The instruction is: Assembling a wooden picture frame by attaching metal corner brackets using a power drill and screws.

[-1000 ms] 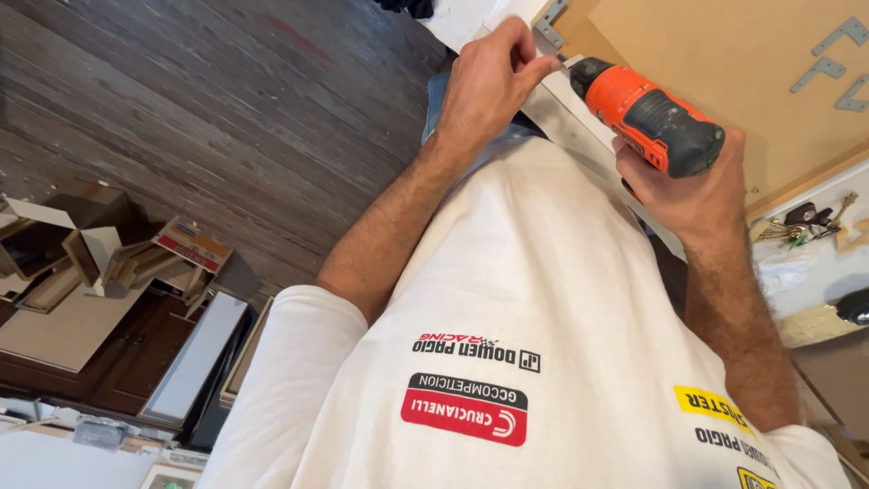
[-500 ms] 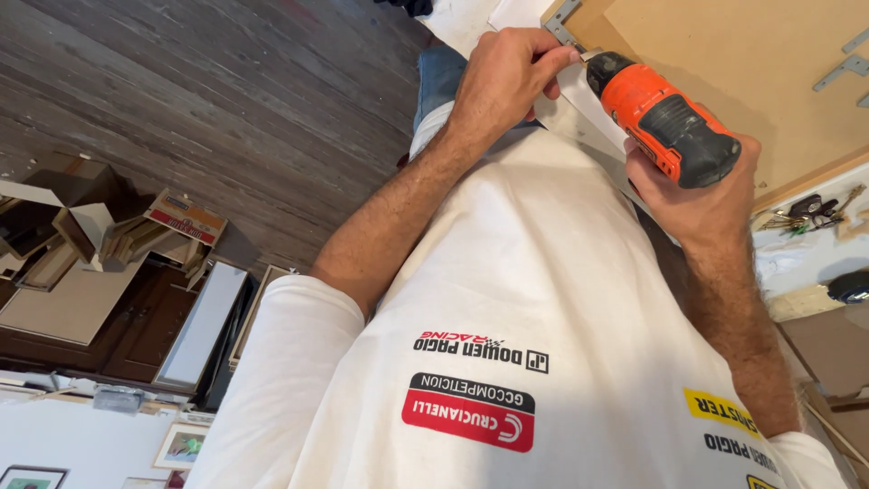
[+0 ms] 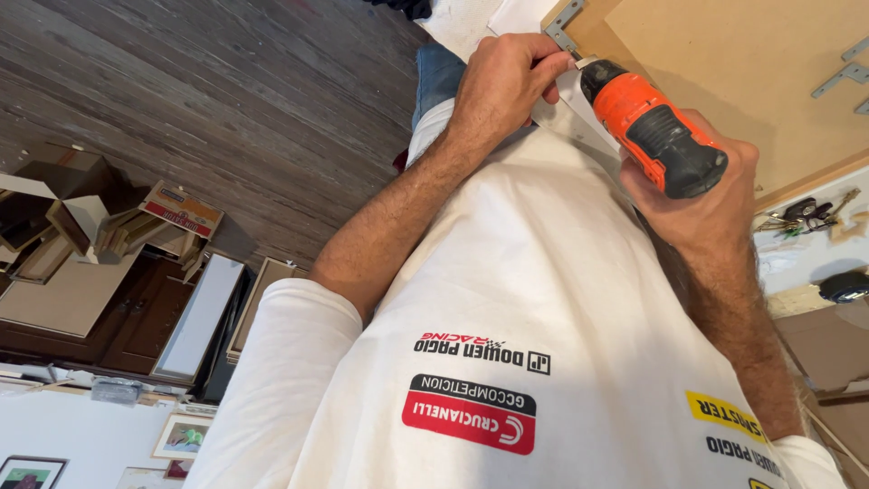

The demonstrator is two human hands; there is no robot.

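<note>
So the view is flipped upside down here, looking down over a white printed shirt (image 3: 561, 299). The right hand (image 3: 715, 213) is wrapped tight around the grip of an orange and black cordless drill (image 3: 650, 127), with the nose of the drill pointing at the corner of a tan board (image 3: 724, 63). The left hand (image 3: 502, 86) is curled in right beside the drill tip, fingers pinched close together at the spot where the bit meets a small metal corner bracket (image 3: 563, 23); can't really tell if there's a screw in there, it's too small to see. Two more metal brackets (image 3: 842, 77) sit further along the board. Past the board edge there's a bunch of keys (image 3: 806, 215) on the bench (image 3: 797, 263). Off to the other side, wood floor (image 3: 226, 100) and a pile of picture frames and cardboard (image 3: 100, 226).
</note>
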